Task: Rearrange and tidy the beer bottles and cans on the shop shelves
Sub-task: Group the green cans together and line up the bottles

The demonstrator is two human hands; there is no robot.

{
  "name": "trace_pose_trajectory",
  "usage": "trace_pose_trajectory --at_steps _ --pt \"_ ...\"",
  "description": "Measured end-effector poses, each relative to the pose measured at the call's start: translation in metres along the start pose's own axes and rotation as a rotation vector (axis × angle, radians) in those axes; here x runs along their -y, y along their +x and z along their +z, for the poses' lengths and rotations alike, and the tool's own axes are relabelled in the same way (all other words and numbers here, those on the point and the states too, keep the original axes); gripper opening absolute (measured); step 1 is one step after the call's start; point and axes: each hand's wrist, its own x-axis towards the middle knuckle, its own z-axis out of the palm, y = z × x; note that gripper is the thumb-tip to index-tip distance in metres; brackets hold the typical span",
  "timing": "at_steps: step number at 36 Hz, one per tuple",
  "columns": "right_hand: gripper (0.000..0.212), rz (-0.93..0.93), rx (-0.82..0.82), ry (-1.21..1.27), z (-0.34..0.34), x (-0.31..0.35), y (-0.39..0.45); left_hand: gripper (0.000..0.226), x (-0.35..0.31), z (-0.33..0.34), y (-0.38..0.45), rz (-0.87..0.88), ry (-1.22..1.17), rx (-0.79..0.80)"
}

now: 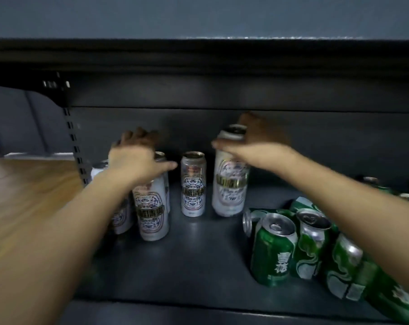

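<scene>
Both forearms reach toward 12 o'clock: left hand [137, 158] curled downward, right hand [257, 144] gripping, thumb at 9 o'clock.

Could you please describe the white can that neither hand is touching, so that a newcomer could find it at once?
Start at the dark shelf and look between the left hand and the right hand. There the lone white can stands upright by itself. Unlike the gripped white cans either side and the green cans on the right, nothing touches it.
</scene>
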Motion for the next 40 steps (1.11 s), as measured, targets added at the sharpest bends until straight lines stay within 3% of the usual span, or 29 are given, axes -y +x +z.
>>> trace_pose_trajectory --at_steps 4,8,14,16,20,22,24,27,29,34,40 --pt "0.087 0.004 0.226 -0.092 0.039 0.026 -0.011 0.074 0.019 0.018 -0.002 -0.025 -0.047 0.252" --pt "0.071 -0.048 0.221 -0.138 0.074 0.038 -0.015 0.058 0.017 0.029 -0.008 -0.001 -0.156 0.211" --pt "0.074 -0.03 0.24 -0.15 0.092 0.039 -0.011 0.054 0.021 0.028 -0.011 -0.02 -0.222 0.179" --pt "0.077 -0.02 0.264 -0.173 0.092 0.036 -0.008 0.057 0.03 0.022 -0.016 -0.08 -0.27 0.108" --pt "0.085 -0.043 0.317 -0.262 0.088 0.036 -0.009 0.049 0.057 0.006 -0.033 -0.207 -0.214 -0.234" --pt "0.087 -0.048 0.321 -0.286 0.086 0.037 -0.009 0.051 0.072 -0.004 -0.04 -0.26 -0.196 -0.331" --pt "0.087 -0.043 0.322 -0.282 0.084 0.037 -0.009 0.061 0.09 -0.007 -0.047 -0.31 -0.17 -0.228" --pt "0.081 -0.032 0.257 -0.25 0.08 0.034 -0.01 0.091 0.115 0.0 -0.061 -0.363 -0.259 0.248" --pt "0.076 0.004 0.158 -0.203 0.075 0.03 -0.01 0.09 0.121 0.01 -0.075 -0.338 -0.407 0.392" --pt "0.058 0.061 -0.097 -0.047 0.053 0.008 -0.009 0.05 0.111 0.011 -0.092 -0.344 -0.36 0.198" --pt "0.051 0.102 -0.189 -0.117 0.027 -0.023 -0.019 0.038 0.036 -0.033 -0.096 -0.058 -0.531 0.211"
